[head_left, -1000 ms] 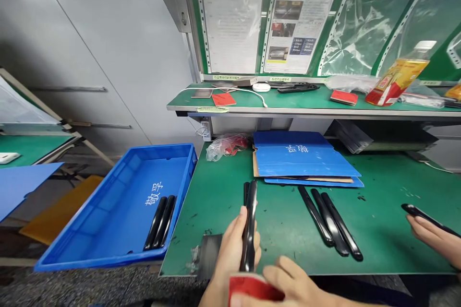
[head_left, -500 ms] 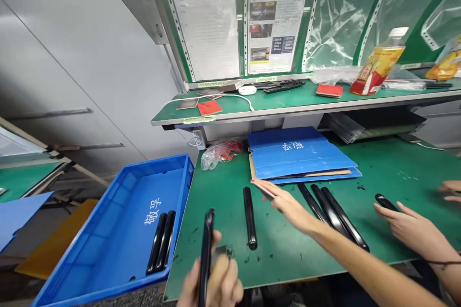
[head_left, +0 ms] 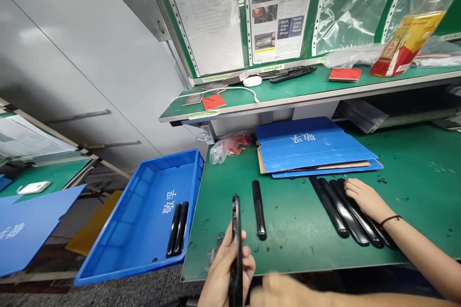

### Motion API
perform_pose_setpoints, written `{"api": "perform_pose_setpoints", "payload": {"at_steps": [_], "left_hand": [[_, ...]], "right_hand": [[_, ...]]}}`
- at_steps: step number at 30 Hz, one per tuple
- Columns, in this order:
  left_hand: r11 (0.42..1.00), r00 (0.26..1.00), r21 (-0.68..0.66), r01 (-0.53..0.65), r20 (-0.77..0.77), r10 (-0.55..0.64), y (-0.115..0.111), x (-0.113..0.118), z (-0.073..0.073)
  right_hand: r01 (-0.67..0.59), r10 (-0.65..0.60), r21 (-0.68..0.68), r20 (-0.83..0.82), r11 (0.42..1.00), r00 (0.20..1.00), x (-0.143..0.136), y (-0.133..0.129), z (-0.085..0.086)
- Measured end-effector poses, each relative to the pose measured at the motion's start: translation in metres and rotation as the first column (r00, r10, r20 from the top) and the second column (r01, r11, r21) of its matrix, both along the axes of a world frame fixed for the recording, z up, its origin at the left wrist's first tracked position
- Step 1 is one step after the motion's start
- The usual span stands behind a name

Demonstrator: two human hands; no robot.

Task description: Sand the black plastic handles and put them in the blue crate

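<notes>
My left hand is closed around a long, narrow black plastic shell, held nearly upright at the near table edge. The shell's inner edge, with small notches, shows near its top. My right hand is just right of it, low in view and smeared by motion; its fingers and anything in them cannot be made out. Beyond my hands, a single black shell lies on the green table. Farther right, several black shells lie side by side, with a co-worker's hand on the rightmost ones.
A blue crate on the left holds two black shells. Blue folded boards and a plastic bag with red pieces are at the table's back. The shelf above carries red pads and a drink bottle.
My right hand has drawn back from over the table toward my left hand. The co-worker's hand has moved left onto the row of shells. The view has shifted slightly.
</notes>
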State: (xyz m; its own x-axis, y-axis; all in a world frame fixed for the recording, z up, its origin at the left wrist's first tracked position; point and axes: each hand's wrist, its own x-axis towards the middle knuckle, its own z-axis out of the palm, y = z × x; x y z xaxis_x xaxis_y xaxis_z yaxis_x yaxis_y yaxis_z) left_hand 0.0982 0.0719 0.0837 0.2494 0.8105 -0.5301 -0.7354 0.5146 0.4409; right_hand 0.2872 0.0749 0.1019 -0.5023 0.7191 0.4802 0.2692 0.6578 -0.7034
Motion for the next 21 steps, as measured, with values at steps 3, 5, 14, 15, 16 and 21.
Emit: {"api": "perform_pose_setpoints", "payload": {"at_steps": [3, 5, 14, 15, 16, 21], "left_hand": [[0.999, 0.999, 0.029, 0.033, 0.027, -0.033, -0.012, -0.006, 0.000], [0.992, 0.994, 0.083, 0.095, 0.048, -0.099, -0.020, -0.015, 0.004], [0.953, 0.934, 0.078, -0.291, 0.237, 0.266, 0.013, -0.042, 0.030], [0.940, 0.913, 0.049, -0.338, 0.257, 0.316, 0.019, -0.041, 0.031], [0.920, 0.888, 0.016, -0.392, 0.269, 0.374, 0.024, -0.039, 0.034], [0.864, 0.814, -0.088, -0.495, 0.301, 0.497, 0.042, -0.021, 0.056]], "right_hand": [[0.080, -0.078, -0.069, 0.028, 0.994, 0.997, 0.000, 0.041, 0.002], [0.157, -0.151, -0.128, 0.054, 0.979, 0.987, 0.011, 0.069, 0.005], [-0.134, -0.487, -0.839, -0.428, 0.528, 0.761, 0.005, 0.010, -0.020], [-0.239, -0.548, -0.857, -0.483, 0.458, 0.683, -0.005, -0.005, -0.027], [-0.256, -0.584, -0.850, -0.507, 0.460, 0.634, -0.015, -0.018, -0.034], [0.467, -0.612, -0.399, -0.434, 0.789, 0.661, -0.068, -0.066, -0.060]]}}
